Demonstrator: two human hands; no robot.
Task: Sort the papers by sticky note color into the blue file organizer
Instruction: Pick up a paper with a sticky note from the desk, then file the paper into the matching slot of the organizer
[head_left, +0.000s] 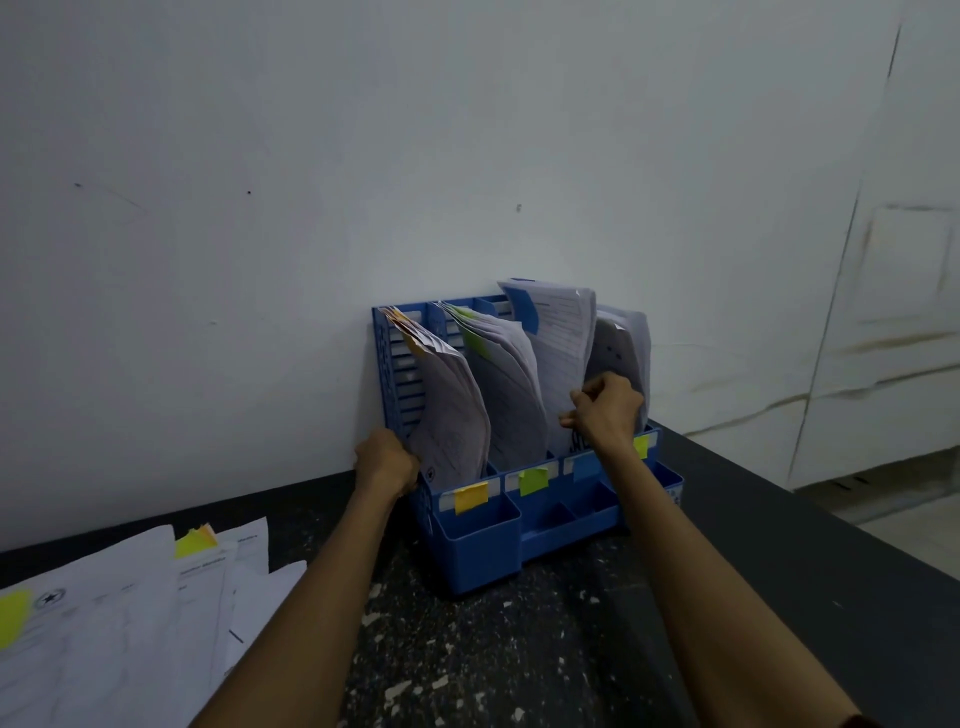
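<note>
The blue file organizer (478, 551) stood between my hands, its back against the white wall (311, 156). My right hand (608, 410) pinched the lower edge of a sheet (563, 353) carrying a blue sticky note (524, 309), the sheet upright in the third slot from my left hand. My left hand (387, 462) was curled around the organizer's outer side wall. Just beside that hand leaned the orange-tagged stack (452, 410), then the green-tagged stack (506, 384); behind my right hand curved another stack (623, 343). An orange label (471, 497), a green label (533, 480) and a yellow label (641, 446) marked the slot fronts. Well outside my left arm, loose papers (114, 623) lay spread on the dark speckled table (493, 649).
</note>
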